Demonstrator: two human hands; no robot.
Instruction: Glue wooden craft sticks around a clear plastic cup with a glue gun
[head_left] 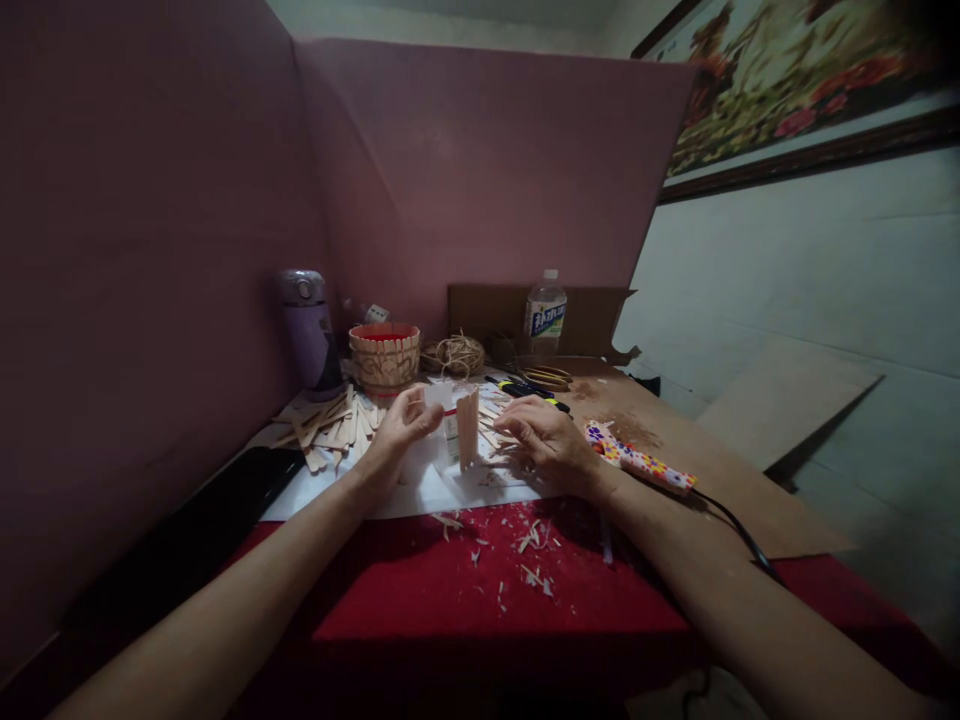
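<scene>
My left hand (409, 425) grips the left side of a translucent plastic cup (439, 450), which bears a label with a red band. Wooden craft sticks (468, 430) stand side by side against the cup's right side. Just to the right, my right hand (544, 435) hovers low over loose sticks and slivers, its fingers curled together. Whatever they may pinch is hidden or too small to make out. Beyond my right hand lie pliers (521, 388) with black and yellow handles. A flower-patterned glue gun (637, 462) with a cord rests beside my right wrist.
Loose craft sticks (330, 425) are heaped at the left. Behind them stand a purple flask (311, 335) and a stick-covered pot (385, 360). Twine (456, 354), scissors (547, 377) and a plastic bottle (546, 315) sit at the back. Wood scraps (532, 540) litter the red cloth (420, 590).
</scene>
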